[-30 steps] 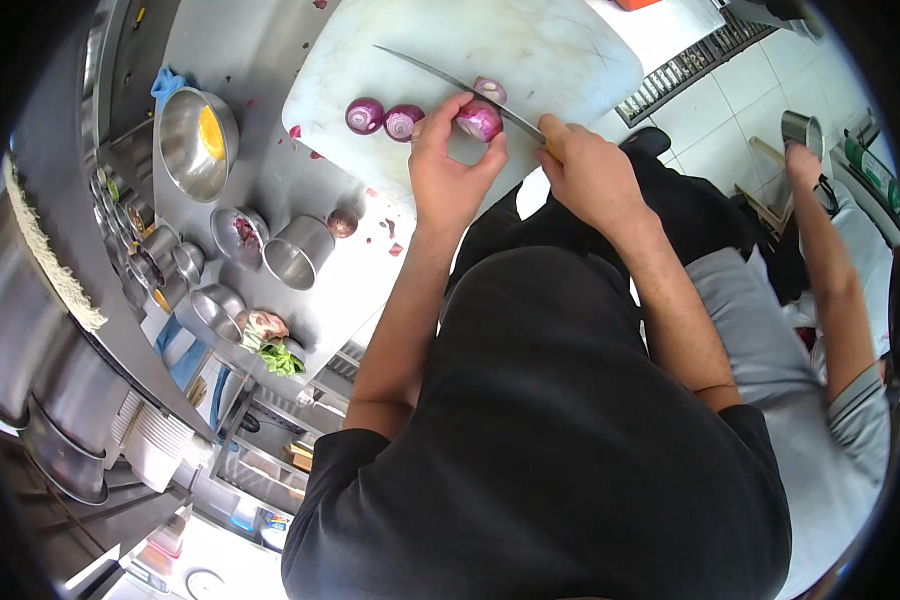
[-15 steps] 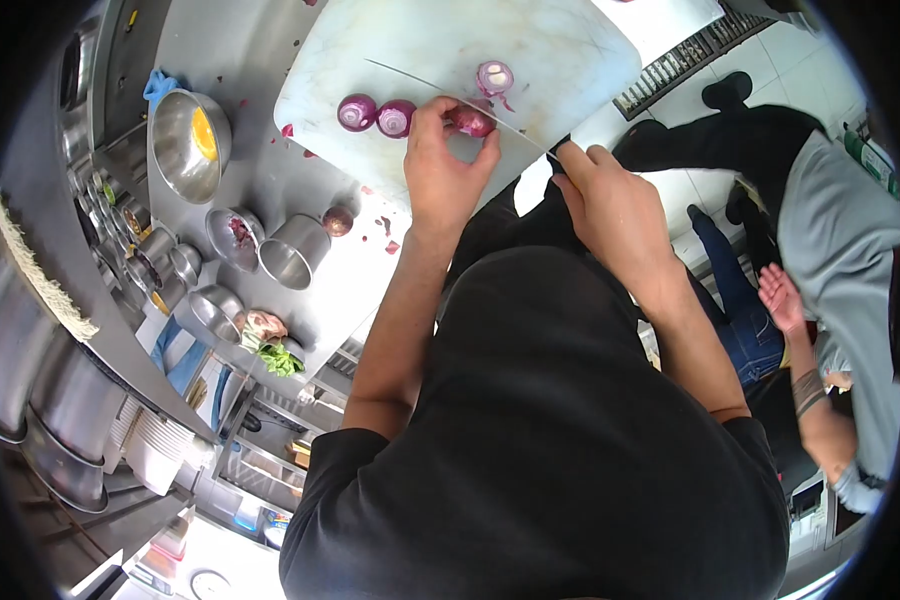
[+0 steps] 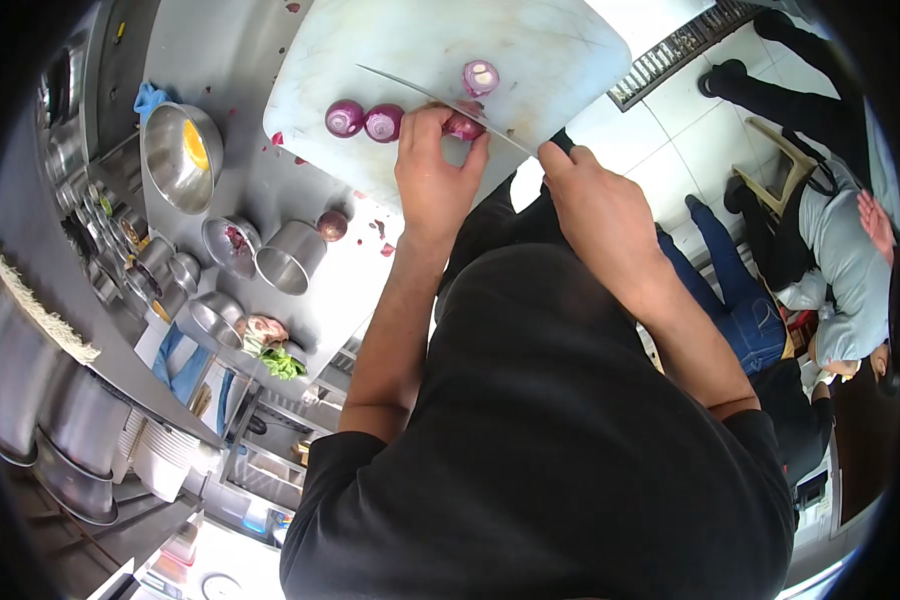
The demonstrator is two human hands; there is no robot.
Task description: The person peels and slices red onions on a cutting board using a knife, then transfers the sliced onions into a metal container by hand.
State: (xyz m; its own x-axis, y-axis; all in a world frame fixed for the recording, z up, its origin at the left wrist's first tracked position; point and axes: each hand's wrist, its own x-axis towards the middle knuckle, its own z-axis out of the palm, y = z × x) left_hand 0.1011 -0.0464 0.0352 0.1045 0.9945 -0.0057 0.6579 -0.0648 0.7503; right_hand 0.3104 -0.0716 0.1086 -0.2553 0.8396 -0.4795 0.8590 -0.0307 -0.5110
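My left hand [image 3: 435, 175] has its thumb and fingers closed on a red onion [image 3: 465, 126] near the front edge of the white cutting board [image 3: 540, 40]. In my right hand [image 3: 600, 205] is the handle of a knife, mostly covered by the fingers. Its long thin blade [image 3: 410, 83] slants over the held onion; whether it touches the onion I cannot tell. Just left of my left hand lie two purple onions, one peeled onion [image 3: 344, 118] beside another [image 3: 383, 123], their pale ends showing. A cut onion [image 3: 480, 78] rests beyond the blade.
Left on the steel counter are a large metal bowl [image 3: 208, 190], a smaller bowl [image 3: 220, 245] with purple scraps, a pot [image 3: 290, 265], an unpeeled onion [image 3: 332, 226] and green leaves [image 3: 283, 363]. Onion skin bits lie scattered. People [image 3: 845, 235] stand at right near a chair [image 3: 785, 155].
The knife blade has swung a little over the held onion, and its flat shows more. The view has shifted slightly. At right, a person in grey has moved farther off, uncovering a chair.
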